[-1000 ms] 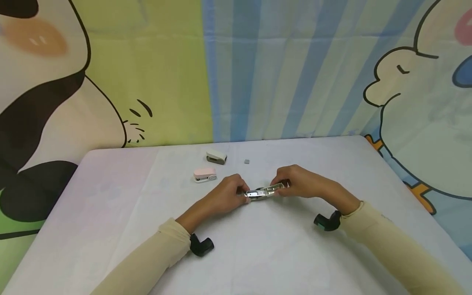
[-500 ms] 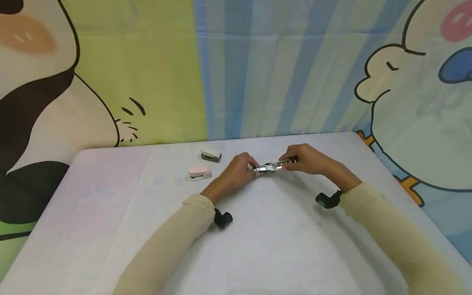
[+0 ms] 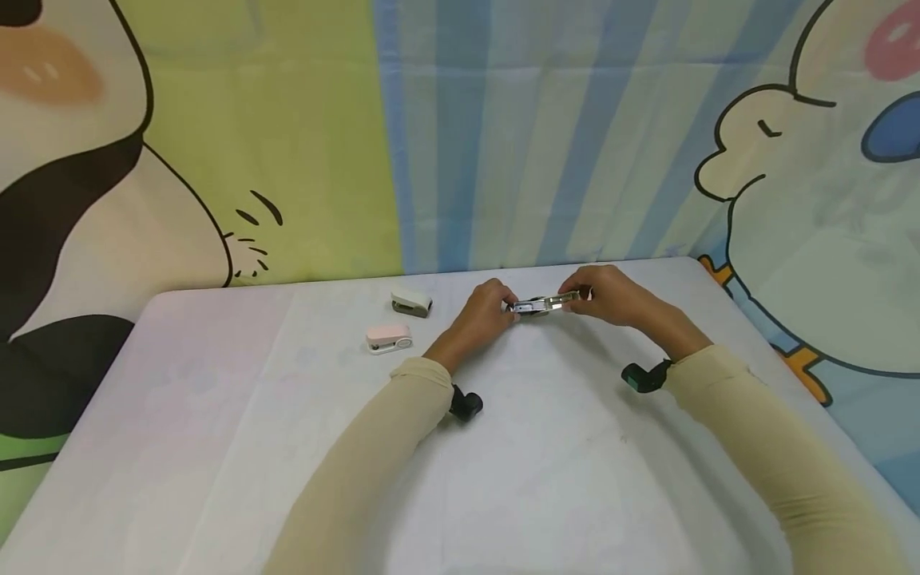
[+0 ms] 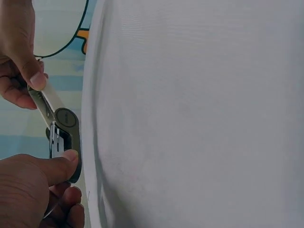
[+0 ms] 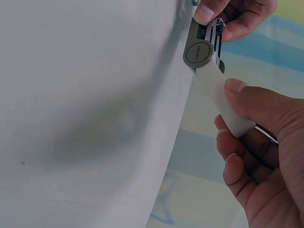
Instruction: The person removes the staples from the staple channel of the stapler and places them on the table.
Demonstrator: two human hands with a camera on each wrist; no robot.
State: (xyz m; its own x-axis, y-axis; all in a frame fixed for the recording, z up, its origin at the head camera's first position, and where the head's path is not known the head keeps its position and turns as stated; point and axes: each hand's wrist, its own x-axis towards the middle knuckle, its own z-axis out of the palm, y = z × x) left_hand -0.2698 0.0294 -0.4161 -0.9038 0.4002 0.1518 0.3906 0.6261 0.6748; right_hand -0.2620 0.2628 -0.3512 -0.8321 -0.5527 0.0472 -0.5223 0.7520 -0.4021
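A grey and white stapler [image 3: 544, 304] is folded wide open and held in the air between both hands near the table's far edge. My left hand [image 3: 483, 319] pinches its grey base, the thumb [image 4: 66, 164] resting beside the metal staple channel. At the other end my right hand [image 3: 611, 295] grips the white top arm [image 5: 221, 95] between thumb and fingers. The round grey hinge [image 5: 198, 52] lies between the hands in the right wrist view. Whether staples sit in the channel cannot be made out.
On the white-covered table [image 3: 532, 479], left of my left hand, stand a pink stapler [image 3: 389, 339] and a white and grey stapler [image 3: 411, 303]. A printed curtain [image 3: 503, 136] hangs right behind the table's far edge.
Both hands have carried the opened stapler away from me and slightly right, towards the far edge. The small grey piece seen earlier behind the hands is out of sight now.
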